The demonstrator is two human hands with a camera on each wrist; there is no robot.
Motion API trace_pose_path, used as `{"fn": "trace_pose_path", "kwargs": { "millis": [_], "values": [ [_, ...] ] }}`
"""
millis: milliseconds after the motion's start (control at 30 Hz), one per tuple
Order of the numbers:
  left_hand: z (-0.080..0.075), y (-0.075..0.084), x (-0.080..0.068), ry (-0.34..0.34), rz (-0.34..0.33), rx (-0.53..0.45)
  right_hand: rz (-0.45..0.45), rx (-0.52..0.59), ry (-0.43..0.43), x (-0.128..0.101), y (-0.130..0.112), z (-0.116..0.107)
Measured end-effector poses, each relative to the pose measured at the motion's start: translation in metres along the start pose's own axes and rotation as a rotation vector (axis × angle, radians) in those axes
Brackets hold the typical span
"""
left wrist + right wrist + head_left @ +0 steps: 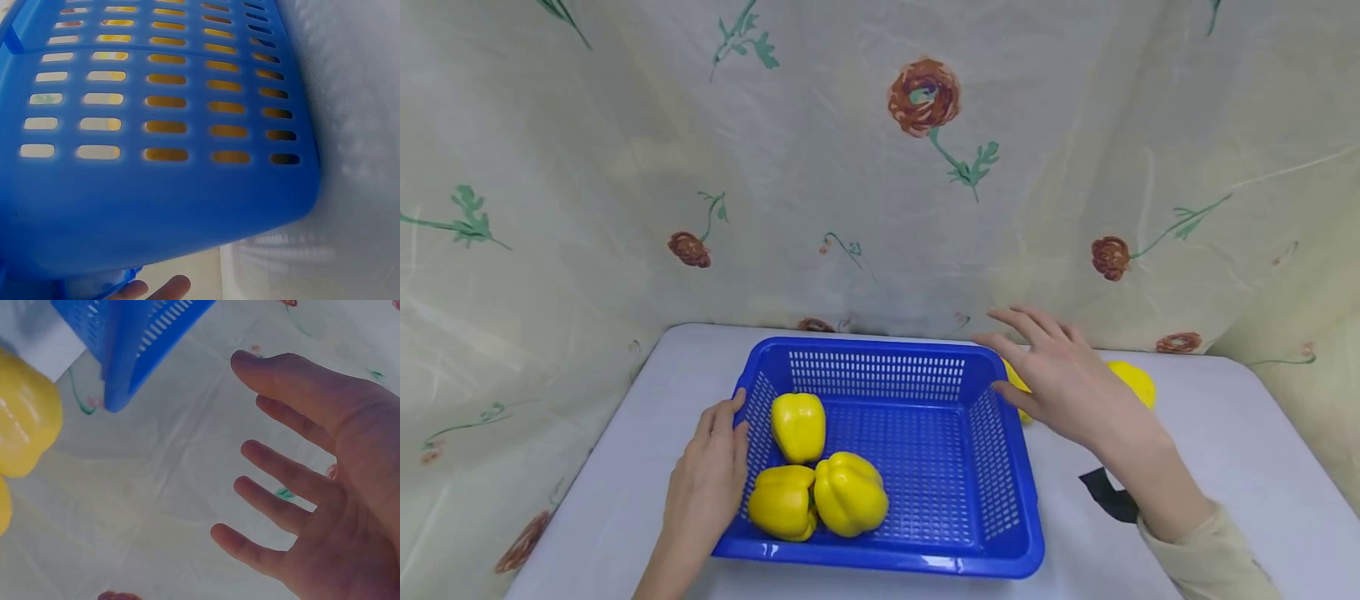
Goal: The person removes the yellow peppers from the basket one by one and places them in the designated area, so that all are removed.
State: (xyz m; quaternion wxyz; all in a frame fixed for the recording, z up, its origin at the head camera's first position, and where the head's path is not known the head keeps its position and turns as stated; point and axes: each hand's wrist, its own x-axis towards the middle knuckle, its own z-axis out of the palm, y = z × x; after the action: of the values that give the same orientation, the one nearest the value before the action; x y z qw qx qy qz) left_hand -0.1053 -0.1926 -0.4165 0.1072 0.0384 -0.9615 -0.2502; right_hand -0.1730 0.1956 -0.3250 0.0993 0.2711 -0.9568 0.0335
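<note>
A blue plastic basket [880, 560] with slotted walls stands on the white table. Three yellow bell peppers lie in its left part: one upright pepper [798, 427] at the back, a pepper [781, 504] on its side at the front, and another pepper [850, 493] beside that. My left hand [707, 471] holds the basket's left rim; two of its fingertips [172, 289] show below the basket in the left wrist view. My right hand [1067, 383] is by the far right corner, fingers spread and nothing in them, as the right wrist view also shows.
Right of the basket are more yellow peppers, one pepper [1018, 393] partly hidden behind my right hand and another pepper [1133, 382] farther right. A black strap [1108, 496] shows by my right wrist. A flowered curtain [880, 192] hangs behind the table [625, 467].
</note>
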Motion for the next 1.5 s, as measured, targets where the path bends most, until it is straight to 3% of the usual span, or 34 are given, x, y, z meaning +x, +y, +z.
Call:
{"fn": "trace_pose_path", "kwargs": {
  "millis": [600, 1067, 1500],
  "values": [
    [-0.002, 0.002, 0.001, 0.003, -0.01, 0.009, -0.155, 0.075, -0.035, 0.046, -0.043, 0.006],
    [0.0, 0.001, 0.0, 0.012, -0.001, 0.007, -0.303, 0.044, -0.08, 0.067, -0.079, 0.022],
    [0.001, 0.0, 0.0, 0.03, 0.017, 0.005, -0.385, 0.043, -0.128, 0.09, -0.107, 0.038]
  ]
}}
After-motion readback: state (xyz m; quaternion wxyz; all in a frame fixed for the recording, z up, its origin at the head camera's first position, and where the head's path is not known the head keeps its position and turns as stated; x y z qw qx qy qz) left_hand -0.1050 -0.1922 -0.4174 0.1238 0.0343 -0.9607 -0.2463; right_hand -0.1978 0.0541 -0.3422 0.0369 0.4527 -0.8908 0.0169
